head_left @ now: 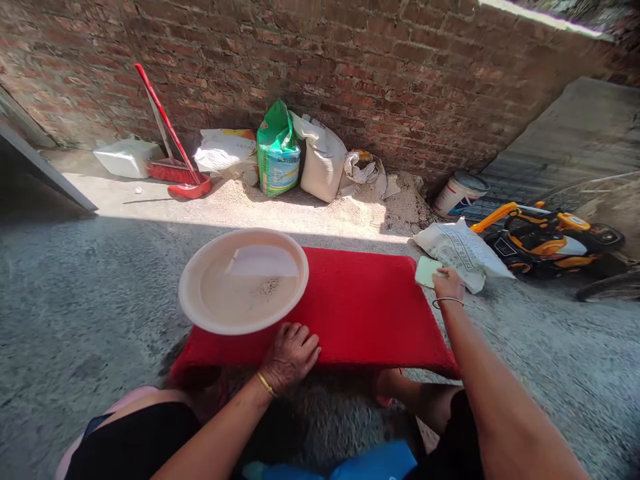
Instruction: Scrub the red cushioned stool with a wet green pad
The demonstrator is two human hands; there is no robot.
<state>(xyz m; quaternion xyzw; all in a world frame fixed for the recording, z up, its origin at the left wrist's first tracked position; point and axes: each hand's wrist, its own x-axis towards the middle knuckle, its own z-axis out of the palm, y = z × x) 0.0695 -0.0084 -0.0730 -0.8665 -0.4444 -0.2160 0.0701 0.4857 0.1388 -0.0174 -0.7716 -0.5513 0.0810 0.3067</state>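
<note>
A red mat (367,303) with a rough, carpet-like surface covers a low, flat support in front of me. On its left part stands a wide pale plastic basin (193,293) of cloudy water, some grit showing on its bottom. My left hand (293,353) rests on the mat's near edge, fingers extended, just below the basin's rim. At the mat's far right corner, my right hand (449,285) grips a pale green flat rectangular object (427,272) with rounded corners. Its underside is hidden, so its kind is unclear.
Along the brick wall are a white box (125,158), a red dustpan (170,172), a green bag (279,157), white sacks (323,160) and spilled grain-like material. On the right lie a flat sack (457,250), a bucket (457,197) and an orange-black ride-on toy (550,240).
</note>
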